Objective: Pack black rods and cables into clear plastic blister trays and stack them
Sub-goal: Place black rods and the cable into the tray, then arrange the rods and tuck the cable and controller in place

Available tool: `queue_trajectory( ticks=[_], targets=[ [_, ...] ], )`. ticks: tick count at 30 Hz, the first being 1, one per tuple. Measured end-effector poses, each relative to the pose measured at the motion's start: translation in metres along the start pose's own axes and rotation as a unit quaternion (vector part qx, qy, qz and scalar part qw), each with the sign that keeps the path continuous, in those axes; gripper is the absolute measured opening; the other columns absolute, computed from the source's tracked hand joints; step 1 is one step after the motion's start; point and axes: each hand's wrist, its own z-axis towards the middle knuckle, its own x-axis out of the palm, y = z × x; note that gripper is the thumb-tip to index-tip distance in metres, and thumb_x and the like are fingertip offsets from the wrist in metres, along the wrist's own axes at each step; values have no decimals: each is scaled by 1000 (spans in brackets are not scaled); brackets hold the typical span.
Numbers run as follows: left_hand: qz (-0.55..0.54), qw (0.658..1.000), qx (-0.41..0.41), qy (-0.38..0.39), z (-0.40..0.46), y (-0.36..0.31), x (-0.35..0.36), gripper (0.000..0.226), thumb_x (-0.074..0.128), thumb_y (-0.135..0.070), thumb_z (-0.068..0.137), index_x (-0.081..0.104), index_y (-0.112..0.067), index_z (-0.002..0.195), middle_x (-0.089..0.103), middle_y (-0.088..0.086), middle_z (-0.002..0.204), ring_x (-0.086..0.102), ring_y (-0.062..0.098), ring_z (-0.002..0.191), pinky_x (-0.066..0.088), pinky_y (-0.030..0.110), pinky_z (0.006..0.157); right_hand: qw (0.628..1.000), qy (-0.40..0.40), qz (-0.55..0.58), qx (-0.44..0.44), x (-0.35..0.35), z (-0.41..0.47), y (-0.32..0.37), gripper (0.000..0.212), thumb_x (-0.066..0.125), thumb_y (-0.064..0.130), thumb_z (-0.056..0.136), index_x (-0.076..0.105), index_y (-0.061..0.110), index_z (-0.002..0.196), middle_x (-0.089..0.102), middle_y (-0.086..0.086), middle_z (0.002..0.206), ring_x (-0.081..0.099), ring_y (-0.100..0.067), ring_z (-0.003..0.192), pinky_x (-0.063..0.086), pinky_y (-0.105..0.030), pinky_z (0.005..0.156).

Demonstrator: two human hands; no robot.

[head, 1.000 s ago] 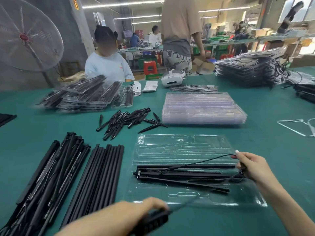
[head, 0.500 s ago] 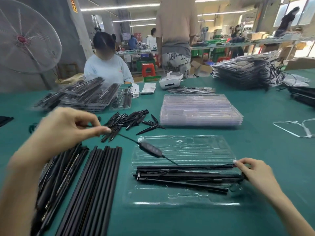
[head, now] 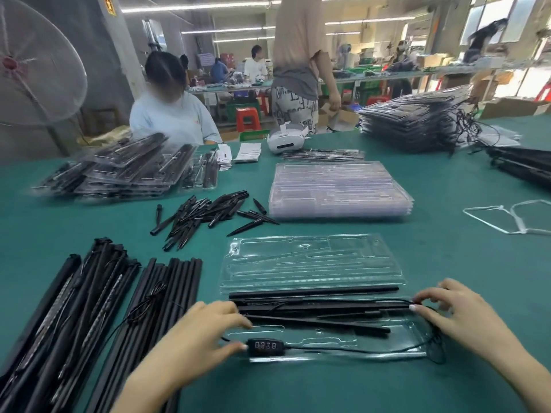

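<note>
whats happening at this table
A person is packing an open clear tray on a green table. Black rods already lie in it. The left hand is at the cable's small controller at the tray's near edge, and the right hand pinches the cable at the tray's right end. Loose rods lie to the left, empty trays behind.
</note>
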Motion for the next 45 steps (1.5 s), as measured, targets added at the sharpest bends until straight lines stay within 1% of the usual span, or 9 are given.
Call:
queue_trajectory(
  ticks=[4, 9, 11, 14, 19, 24, 32, 37, 45],
  targets=[
    [11, 999, 38, 5, 21, -33, 23, 34, 48, -50, 93, 53, -37, 124, 51, -17, 119, 42, 3, 114, 22, 21, 98, 992, -7, -123, -30, -1, 0, 9, 16, 75, 39, 79, 73, 30, 91, 54, 8, 91, 56, -22, 98, 40, -35, 76],
    [-105, 994, 30, 4, 21, -27, 25, 23, 54, -31, 96, 60, -30, 117, 53, -14, 111, 48, 2, 106, 37, 16, 88, 985, -69, -93, -129, 3, -6, 13, 12, 82, 19, 74, 75, 23, 82, 60, 7, 79, 62, -23, 76, 47, -41, 66],
    [-139, 989, 47, 17, 20, -26, 27, 25, 52, -29, 97, 59, -29, 121, 48, -14, 112, 44, -4, 101, 33, 8, 85, 970, -106, -91, -201, 7, -10, 11, 12, 67, 32, 88, 74, 26, 80, 61, 9, 78, 62, -18, 70, 48, -37, 61],
    [-149, 987, 61, 29, 19, -23, 29, 30, 49, -27, 98, 56, -31, 127, 44, -13, 112, 40, -8, 96, 30, 2, 81, 951, -118, -73, -277, 15, -20, 9, 57, 26, 54, 99, 74, 30, 79, 63, 9, 85, 57, -8, 77, 42, -27, 71],
    [-106, 991, 76, 12, 20, -23, 31, 41, 45, -27, 99, 40, -32, 140, 46, -10, 118, 39, 1, 112, 34, 15, 94, 926, -119, -25, -358, 31, -41, 3, 37, 46, 52, 94, 77, 34, 85, 63, 9, 87, 47, 1, 84, 37, -19, 78],
    [-72, 990, 116, -28, 19, -24, 36, 46, 37, -11, 101, 31, -26, 144, 42, -9, 123, 33, -1, 112, 32, 11, 96, 921, -159, 16, -354, 45, -44, 8, 46, 37, 34, 102, 79, 28, 83, 55, 13, 85, 44, 0, 76, 34, -18, 72],
    [-117, 976, 166, -83, 32, -51, 28, 48, 38, 6, 95, 43, -16, 138, 44, -1, 122, 38, 1, 109, 27, -1, 94, 884, -227, -6, -409, 65, -36, 25, 45, 41, 15, 99, 76, 16, 71, 59, 2, 66, 53, -15, 59, 38, -22, 68],
    [-114, 975, 178, -69, 42, -75, 50, 36, 42, -10, 100, 51, -15, 134, 52, 4, 119, 46, 15, 108, 42, 23, 92, 874, -244, 2, -419, 78, -41, 33, 44, 43, 13, 98, 77, 16, 69, 59, 0, 65, 42, -10, 68, 36, -21, 67],
    [-95, 975, 137, -147, 42, -80, 60, 42, 55, 5, 86, 65, -20, 118, 62, -4, 96, 50, 14, 90, 48, 23, 76, 900, -217, 9, -377, 75, -41, 33, 23, 57, 13, 83, 76, 19, 71, 60, 2, 71, 41, -9, 69, 33, -19, 65]
  ],
)
